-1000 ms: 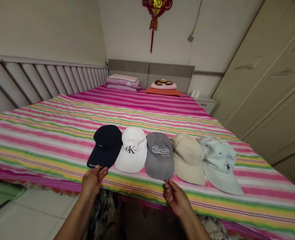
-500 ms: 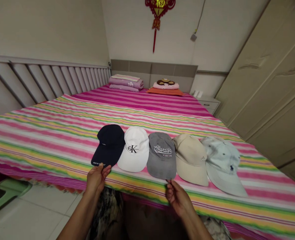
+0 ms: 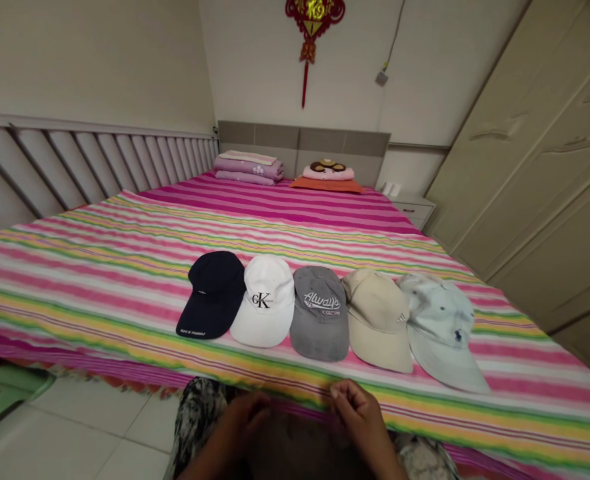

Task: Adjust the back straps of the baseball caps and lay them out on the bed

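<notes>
Several caps lie side by side on the striped sheet, brims toward me. From left to right they are a navy cap (image 3: 212, 293), a white cap (image 3: 265, 300) with "CK" lettering, a grey cap (image 3: 319, 313) reading "Always", a beige cap (image 3: 379, 320) and a pale blue cap (image 3: 442, 330) with a small dark logo. My right hand (image 3: 359, 410) is curled closed at the bed's front edge, below the grey cap and apart from it, with nothing visible in it. My left hand (image 3: 247, 413) is low over my lap, dark and blurred, touching no cap; its fingers are unclear.
The bed's striped sheet (image 3: 99, 267) spreads around the caps. Folded purple bedding (image 3: 249, 170) and a pink folded item on an orange pillow (image 3: 325, 185) sit by the headboard. A slatted rail (image 3: 125, 157) runs along the left. A green stool (image 3: 15, 390) stands at lower left.
My left hand has let go of the navy cap's brim and drawn back right toward my lap. My right hand has moved down off the grey cap's brim. The caps stay in their row.
</notes>
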Motion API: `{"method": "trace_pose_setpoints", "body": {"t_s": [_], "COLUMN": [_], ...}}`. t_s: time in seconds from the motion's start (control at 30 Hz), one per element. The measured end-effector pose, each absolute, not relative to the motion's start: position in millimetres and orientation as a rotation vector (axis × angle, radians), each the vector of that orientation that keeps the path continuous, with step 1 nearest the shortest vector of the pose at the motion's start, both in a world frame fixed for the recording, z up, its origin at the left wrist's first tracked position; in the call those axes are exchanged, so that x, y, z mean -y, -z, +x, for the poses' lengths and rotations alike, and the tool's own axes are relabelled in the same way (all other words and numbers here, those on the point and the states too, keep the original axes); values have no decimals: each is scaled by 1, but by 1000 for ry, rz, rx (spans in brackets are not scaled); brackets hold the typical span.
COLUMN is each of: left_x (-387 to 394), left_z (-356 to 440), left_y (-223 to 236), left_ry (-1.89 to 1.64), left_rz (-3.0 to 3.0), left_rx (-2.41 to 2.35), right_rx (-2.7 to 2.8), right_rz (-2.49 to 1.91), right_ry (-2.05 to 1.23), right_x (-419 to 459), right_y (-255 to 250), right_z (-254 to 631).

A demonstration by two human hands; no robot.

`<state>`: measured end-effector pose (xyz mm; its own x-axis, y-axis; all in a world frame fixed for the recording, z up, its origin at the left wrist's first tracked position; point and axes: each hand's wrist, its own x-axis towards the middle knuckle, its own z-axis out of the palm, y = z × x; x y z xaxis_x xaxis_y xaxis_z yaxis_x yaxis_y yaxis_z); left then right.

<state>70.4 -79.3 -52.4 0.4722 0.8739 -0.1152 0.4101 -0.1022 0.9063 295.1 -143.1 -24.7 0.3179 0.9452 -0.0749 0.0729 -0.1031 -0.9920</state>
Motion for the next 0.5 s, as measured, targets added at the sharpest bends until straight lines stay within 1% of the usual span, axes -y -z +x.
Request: {"method": "trace_pose_setpoints", "body": {"t_s": [0.1, 0.17, 0.2, 0.27, 0.3, 0.43, 0.47, 0.5], "left_x": [92, 97, 97, 94, 91, 78, 77, 77], "left_z": [84, 90, 91, 93, 93, 92, 92, 91], "left_y": [57, 56, 52, 38, 27, -17, -26, -32], "left_ry": [-308, -243, -265, -398, -500, -981, -1102, -1206], "left_rz": [1934, 2009, 2036, 2063, 2059, 1925, 1862, 1791], "left_rx": [-959, -914, -922, -993, -1048, -1295, -1323, -1330], "right_rx": [1279, 1437, 1490, 1537, 1544, 1537, 1523, 1509], "right_rz": [-1551, -1597, -1614, -1636, -1639, -1608, -1602, -1598], "right_ry": [-941, -892, -852, -675, -530, 250, 393, 456], "right_x": [152, 157, 159, 161, 162, 168, 171, 175], "right_y": [35, 41, 41, 36, 29, -14, -26, -38], "right_z": [284, 278, 276, 277, 279, 293, 296, 298]}}
